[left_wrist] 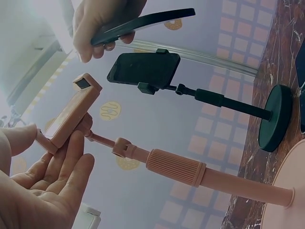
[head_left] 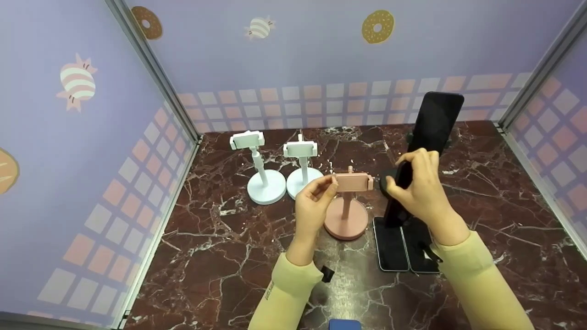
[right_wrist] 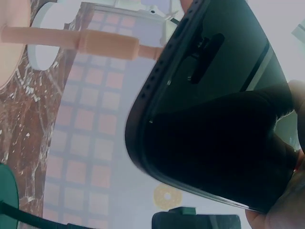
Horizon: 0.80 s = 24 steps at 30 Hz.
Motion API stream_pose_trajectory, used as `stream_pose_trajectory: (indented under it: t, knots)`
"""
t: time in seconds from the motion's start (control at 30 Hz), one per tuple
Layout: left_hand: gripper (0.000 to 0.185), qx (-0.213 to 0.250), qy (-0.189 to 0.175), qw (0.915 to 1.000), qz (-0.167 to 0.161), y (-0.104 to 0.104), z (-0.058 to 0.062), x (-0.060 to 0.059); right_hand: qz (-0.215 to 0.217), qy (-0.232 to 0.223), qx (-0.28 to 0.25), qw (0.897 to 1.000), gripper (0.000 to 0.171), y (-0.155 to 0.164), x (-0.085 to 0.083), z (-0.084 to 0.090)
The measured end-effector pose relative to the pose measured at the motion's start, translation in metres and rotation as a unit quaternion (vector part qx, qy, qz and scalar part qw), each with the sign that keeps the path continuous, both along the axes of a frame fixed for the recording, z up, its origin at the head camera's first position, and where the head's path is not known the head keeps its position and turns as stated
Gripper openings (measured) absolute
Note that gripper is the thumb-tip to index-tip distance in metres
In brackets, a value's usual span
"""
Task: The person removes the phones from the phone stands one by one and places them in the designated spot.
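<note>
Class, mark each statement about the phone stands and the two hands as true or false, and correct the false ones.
1. The right hand grips a black phone. True.
2. The left hand touches a white stand. False: it holds the pink stand's clamp.
3. Two white stands stand at the back left. True.
4. The black stand is empty. False: it holds a phone.
5. Two phones lie flat on the table. True.

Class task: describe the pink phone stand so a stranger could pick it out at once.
On the dark marble table, find the row of small stands. The pink phone stand is nearest the person, its clamp pinched by the left hand. The two white stands and the black stand differ in colour.
</note>
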<state>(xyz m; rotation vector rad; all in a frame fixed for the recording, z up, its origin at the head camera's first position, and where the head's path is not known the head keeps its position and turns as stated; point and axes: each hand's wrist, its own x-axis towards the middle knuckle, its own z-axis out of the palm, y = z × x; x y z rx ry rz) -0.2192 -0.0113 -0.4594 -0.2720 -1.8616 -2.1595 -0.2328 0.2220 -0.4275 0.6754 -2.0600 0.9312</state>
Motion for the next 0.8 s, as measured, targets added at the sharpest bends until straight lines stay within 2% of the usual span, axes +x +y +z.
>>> stream_pose_trajectory:
  t: [0.23,0.43,0.57,0.8]
  knots:
    - [0.026,0.002,-0.001,0.9999,-0.011,-0.002,-0.001,0.0,-0.013,-0.008,0.001,1.0,0.031,0.014,0.002,-0.011]
    - [0.029,0.014,0.014,0.9996,-0.022,-0.005,-0.007,-0.002,-0.035,-0.025,0.015,0.999,0.032,0.032,0.004,-0.024]
    - [0.028,0.023,0.018,0.9995,-0.015,-0.005,-0.015,-0.009,-0.05,-0.038,0.031,0.998,0.033,0.044,0.006,-0.033]
    - [0.028,0.014,-0.017,0.9997,-0.011,-0.004,-0.038,-0.025,-0.056,-0.031,0.047,0.997,0.033,0.056,0.006,-0.047]
